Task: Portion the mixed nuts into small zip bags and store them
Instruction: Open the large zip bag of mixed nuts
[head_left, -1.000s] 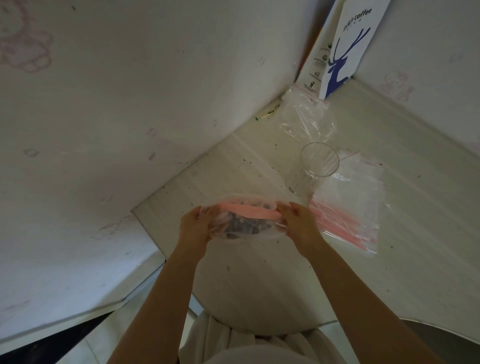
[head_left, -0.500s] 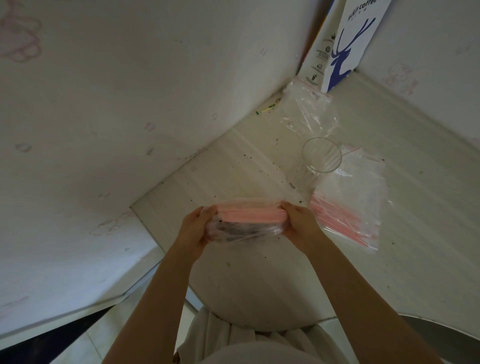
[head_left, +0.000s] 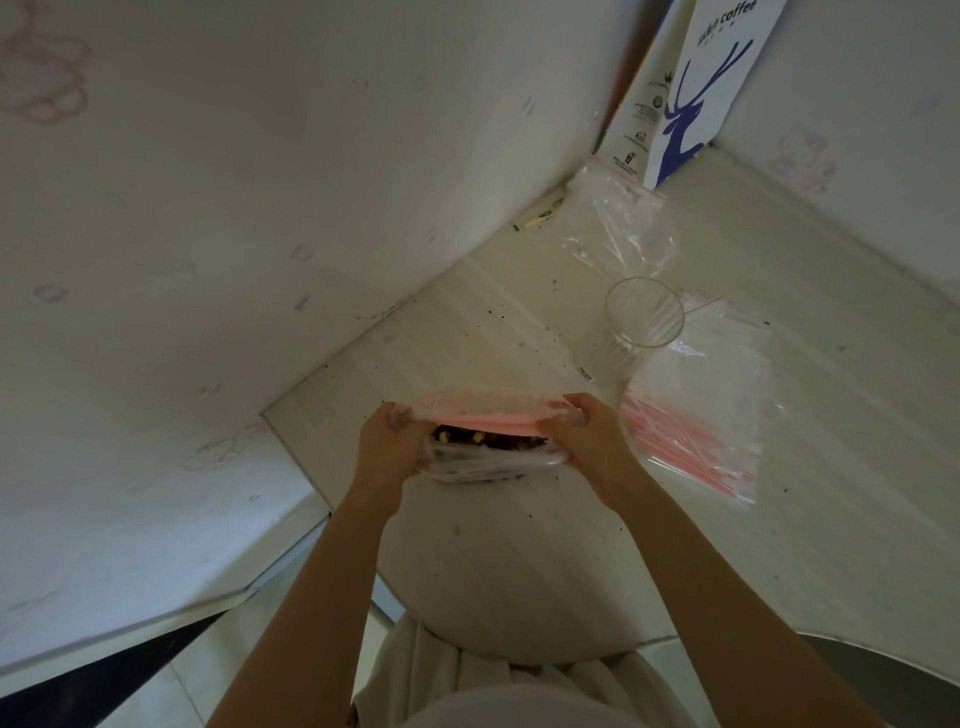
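**Both hands on the nut bag, mouth pulled open**

Head camera view, so we're looking down at a pale, speckled tabletop tucked into a white corner. Our left hand and right hand each pinch one end of a clear plastic zip bag with a pink closure strip, fingers curled tight on the plastic. The bag sits low over the near part of the table, stretched between the two hands. We honestly can't tell if its bottom touches the surface. Its mouth gapes, and inside we can see the dark mixed nuts with a few pale bits among them.

Just right of our right hand lies a flat stack of small clear zip bags with pink seal lines. A clear drinking glass stands upright at that stack's far left corner. Further back a crumpled clear plastic bag lies near the corner, and a white paper bag with a blue deer print stands right in the corner. A thin green-and-yellow stick lies at the wall's foot, too small to make out.
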